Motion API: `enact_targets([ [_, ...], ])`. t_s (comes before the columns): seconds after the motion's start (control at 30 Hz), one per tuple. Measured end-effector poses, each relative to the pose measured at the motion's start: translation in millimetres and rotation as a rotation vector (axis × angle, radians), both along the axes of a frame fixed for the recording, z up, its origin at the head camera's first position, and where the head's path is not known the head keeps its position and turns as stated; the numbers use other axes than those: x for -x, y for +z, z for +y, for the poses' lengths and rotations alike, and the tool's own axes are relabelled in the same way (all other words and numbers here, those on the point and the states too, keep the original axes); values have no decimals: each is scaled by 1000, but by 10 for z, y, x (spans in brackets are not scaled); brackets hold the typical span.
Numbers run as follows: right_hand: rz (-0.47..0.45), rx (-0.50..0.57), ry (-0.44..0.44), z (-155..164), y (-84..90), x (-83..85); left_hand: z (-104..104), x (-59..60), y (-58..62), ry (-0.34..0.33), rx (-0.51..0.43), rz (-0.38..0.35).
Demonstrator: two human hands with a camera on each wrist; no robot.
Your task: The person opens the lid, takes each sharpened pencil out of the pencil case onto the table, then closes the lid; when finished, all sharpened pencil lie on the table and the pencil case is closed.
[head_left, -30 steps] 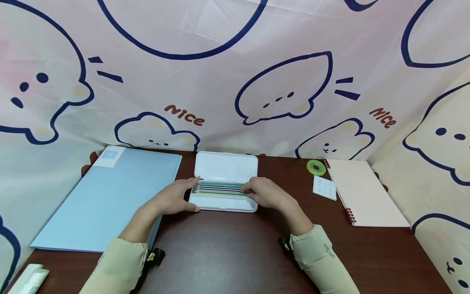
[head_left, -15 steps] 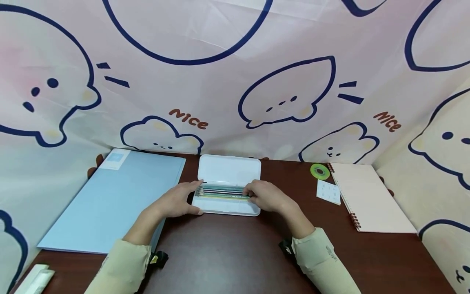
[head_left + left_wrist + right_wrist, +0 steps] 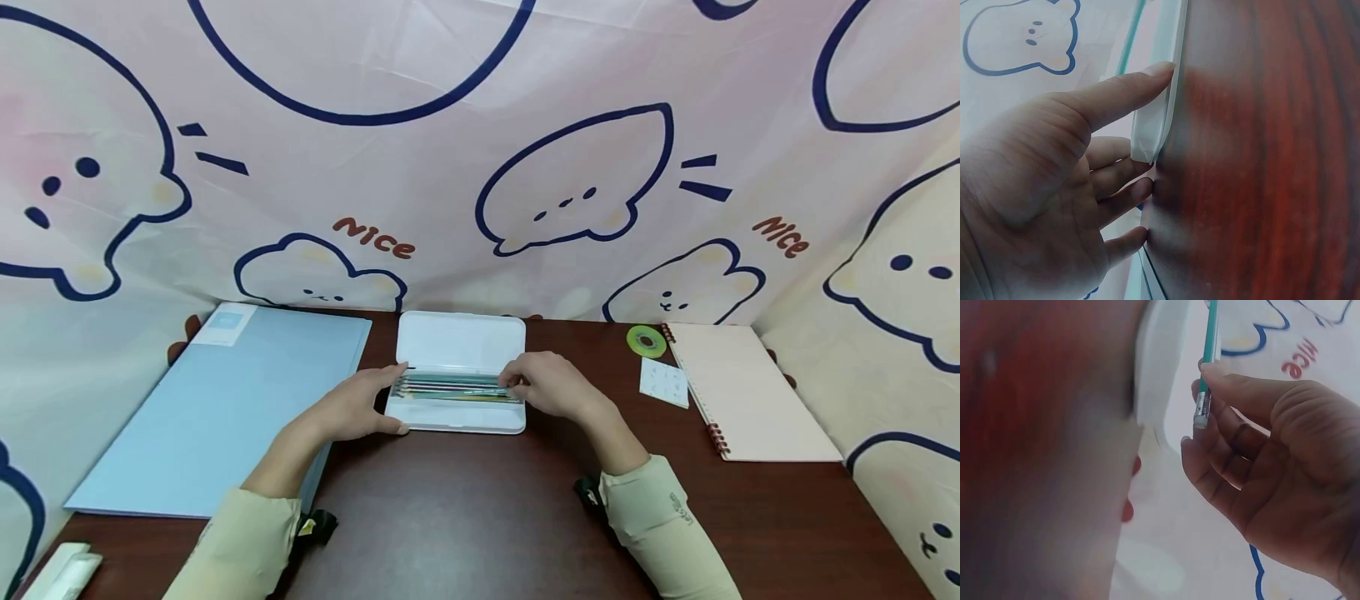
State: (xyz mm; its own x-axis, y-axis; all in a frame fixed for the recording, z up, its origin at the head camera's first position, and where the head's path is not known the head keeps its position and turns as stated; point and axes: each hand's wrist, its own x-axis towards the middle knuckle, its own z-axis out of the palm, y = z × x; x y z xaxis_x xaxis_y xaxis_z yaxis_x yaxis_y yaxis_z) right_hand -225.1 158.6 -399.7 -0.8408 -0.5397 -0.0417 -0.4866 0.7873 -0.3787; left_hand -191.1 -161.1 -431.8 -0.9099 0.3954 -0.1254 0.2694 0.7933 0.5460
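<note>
Head view: the left hand holds the open white case by its left end, thumb along the near edge. The right hand pinches a teal pencil at the case's right end. A blue folder lies just left of the left hand; bare table lies near of both hands.

Left wrist view: the thumb lies straight on the case rim, with the fingers curled round its corner.

Right wrist view: only here the pencil's metal ferrule shows, clamped between thumb and fingers, lifted above the case edge
</note>
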Motion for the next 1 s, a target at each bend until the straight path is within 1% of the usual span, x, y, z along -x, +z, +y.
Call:
enact_targets([
  [0.2, 14, 41, -50, 236, 84, 68, -8, 5, 7, -2, -5, -6],
  [0.47, 40, 118, -117, 660, 80, 186, -12, -7, 19, 8, -2, -12],
  [0.63, 43, 152, -183, 957, 96, 244, -12, -8, 8, 6, -9, -10],
  [0.83, 20, 166, -286, 1247, 101, 263, -17, -9, 11, 6, -16, -14],
  [1.0, 4, 144, -330, 1433, 64, 291, -20, -9, 3, 6, -14, -12],
])
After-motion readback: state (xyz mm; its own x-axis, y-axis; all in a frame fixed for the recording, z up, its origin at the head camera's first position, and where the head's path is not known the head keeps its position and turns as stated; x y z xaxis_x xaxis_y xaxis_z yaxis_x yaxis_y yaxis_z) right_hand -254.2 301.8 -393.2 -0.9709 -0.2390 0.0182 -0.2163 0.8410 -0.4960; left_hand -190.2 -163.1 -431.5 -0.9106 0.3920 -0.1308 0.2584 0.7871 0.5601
